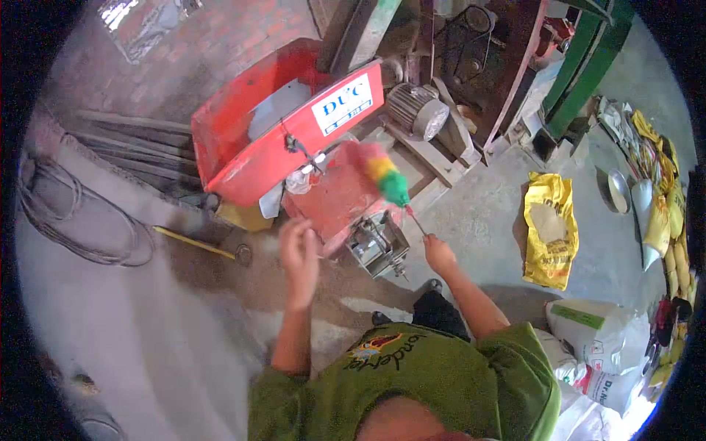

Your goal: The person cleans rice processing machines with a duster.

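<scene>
My right hand [440, 255] is closed round the thin handle of a feather duster [395, 188]. The duster's fluffy head, banded pink, yellow and green and smeared by motion, is over the red sloping panel [334, 187] of a machine. Just below that head sits an open metal box-shaped mechanism [377, 245] with a shaft inside. To the left of this mechanism my left hand [298, 253] is raised, slightly blurred, its fingers loosely bent and apart with nothing visible in them.
A red hopper [250, 176] with a white label stands ahead, beside an electric motor [415, 110]. A yellow sack [550, 231] lies on the floor at right, near white bags [599, 331]. Coiled hose [73, 228] and a yellow stick [195, 242] are at left.
</scene>
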